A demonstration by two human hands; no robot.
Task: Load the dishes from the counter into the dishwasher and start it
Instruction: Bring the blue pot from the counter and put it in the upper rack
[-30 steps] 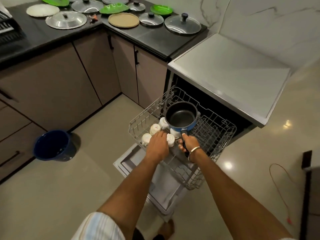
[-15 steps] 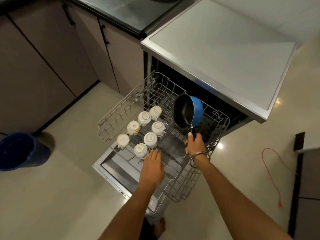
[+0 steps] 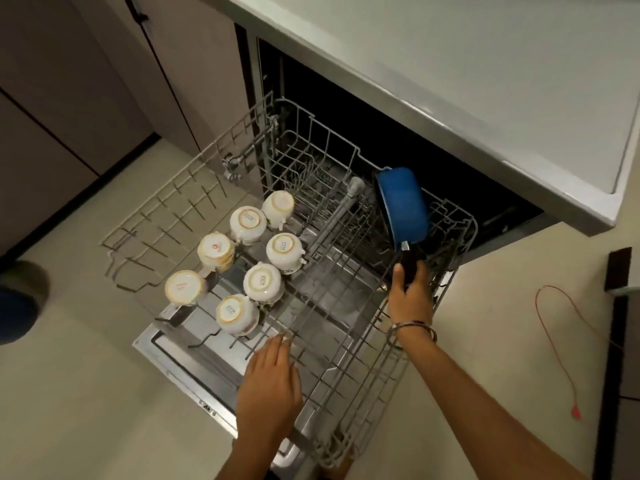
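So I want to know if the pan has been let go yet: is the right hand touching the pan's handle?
Touching. The head view shows the right hand curled round the black handle of the blue pan, which is tilted in the rack.

**Pan goes into the rack**

The right hand [image 3: 412, 299] grips the black handle of a blue pan [image 3: 403, 204], which is tilted on its side at the far right of the pulled-out dishwasher rack [image 3: 346, 358]. The left hand [image 3: 268, 386] lies flat, fingers straight, over the rack's near wires. Seven white cups [image 3: 261, 282] sit upside down on the rack's left part.
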